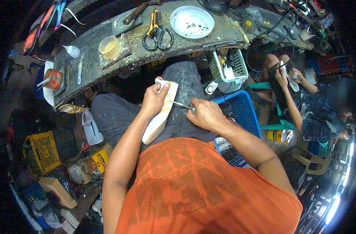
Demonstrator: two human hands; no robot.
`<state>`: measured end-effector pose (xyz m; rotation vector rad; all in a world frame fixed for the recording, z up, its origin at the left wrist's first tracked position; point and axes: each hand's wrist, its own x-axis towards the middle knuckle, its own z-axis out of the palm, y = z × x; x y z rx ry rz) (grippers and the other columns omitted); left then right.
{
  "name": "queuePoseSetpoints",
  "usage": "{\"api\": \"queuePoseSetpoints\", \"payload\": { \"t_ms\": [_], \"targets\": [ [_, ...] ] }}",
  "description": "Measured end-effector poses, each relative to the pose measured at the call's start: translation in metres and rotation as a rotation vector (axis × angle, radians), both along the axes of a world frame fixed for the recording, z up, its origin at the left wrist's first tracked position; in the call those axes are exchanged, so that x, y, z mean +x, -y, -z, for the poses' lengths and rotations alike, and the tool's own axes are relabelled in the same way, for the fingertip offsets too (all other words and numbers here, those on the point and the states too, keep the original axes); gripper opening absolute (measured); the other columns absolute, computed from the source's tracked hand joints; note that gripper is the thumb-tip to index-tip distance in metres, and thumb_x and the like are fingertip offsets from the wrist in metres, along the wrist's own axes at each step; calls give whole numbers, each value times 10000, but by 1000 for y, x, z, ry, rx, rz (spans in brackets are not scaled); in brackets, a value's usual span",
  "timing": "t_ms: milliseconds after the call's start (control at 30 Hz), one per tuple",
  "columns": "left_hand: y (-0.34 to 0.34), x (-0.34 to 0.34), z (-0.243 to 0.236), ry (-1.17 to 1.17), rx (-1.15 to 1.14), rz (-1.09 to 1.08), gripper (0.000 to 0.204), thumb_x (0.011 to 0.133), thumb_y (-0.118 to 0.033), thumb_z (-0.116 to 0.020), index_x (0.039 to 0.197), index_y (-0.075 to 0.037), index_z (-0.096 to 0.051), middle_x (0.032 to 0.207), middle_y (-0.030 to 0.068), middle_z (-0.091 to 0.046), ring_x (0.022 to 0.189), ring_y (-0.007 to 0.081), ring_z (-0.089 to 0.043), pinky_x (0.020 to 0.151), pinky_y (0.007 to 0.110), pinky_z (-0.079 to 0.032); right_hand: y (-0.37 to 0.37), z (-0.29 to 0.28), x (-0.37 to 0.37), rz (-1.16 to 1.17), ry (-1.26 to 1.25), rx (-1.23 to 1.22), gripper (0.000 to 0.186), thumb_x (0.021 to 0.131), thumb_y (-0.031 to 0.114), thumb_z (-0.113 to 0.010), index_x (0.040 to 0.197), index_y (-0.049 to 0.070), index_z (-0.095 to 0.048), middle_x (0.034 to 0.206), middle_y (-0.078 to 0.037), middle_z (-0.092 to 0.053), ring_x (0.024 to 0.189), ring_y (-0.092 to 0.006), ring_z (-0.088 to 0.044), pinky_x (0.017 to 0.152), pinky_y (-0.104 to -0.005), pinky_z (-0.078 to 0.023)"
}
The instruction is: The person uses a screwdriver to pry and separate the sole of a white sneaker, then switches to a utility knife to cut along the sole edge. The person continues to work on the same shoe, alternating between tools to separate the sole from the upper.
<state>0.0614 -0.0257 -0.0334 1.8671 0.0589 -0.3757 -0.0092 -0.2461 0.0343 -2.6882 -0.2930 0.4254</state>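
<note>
Across my lap lies a pale shoe [158, 124], its cream and yellowish underside turned up and its rounded toe toward my body. My left hand [155, 98] is closed round the white heel end. In my right hand [207, 114] is a slim tool with a metal shaft [181, 104], like a screwdriver or an awl; its handle is mostly hidden in my fist. The shaft points left, and its tip meets the shoe's edge near my left fingers. Whether the tip goes in or only touches, I cannot tell.
On the bench [137, 52] ahead are orange-handled scissors [156, 33], a white bowl [192, 22], a yellowish cup [110, 47] and a small white bottle [71, 51]. A blue crate [252, 113] stands at my right. Beyond it another person [322, 105] handles a white shoe.
</note>
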Motion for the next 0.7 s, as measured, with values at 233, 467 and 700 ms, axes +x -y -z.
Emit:
{"api": "queuePoseSetpoints", "payload": {
  "t_ms": [233,467,700],
  "targets": [
    [0,-2,-4,15,-18,-4,409,1063,-342,-653,922,37,-711,797,118,-740,735,109,-641,697,360,-517,2,1,-2,-24,20,15,324,880,301,-670,940,-17,-654,906,-302,-734,832,-466,-735,779,-572,-593],
    [0,-1,-1,1,1,-5,396,1061,-339,-658,919,26,-715,790,123,-739,731,109,-642,690,361,-518,3,4,1,2,0,13,332,875,310,-676,939,-16,-668,905,-296,-737,826,-468,-733,777,-565,-595],
    [0,0,-1,29,36,12,411,1066,-346,-653,908,29,-711,791,99,-741,723,102,-633,683,353,-512,2,3,-2,-17,12,14,335,876,318,-676,942,-11,-670,903,-286,-740,816,-464,-735,769,-567,-594]
  ]
}}
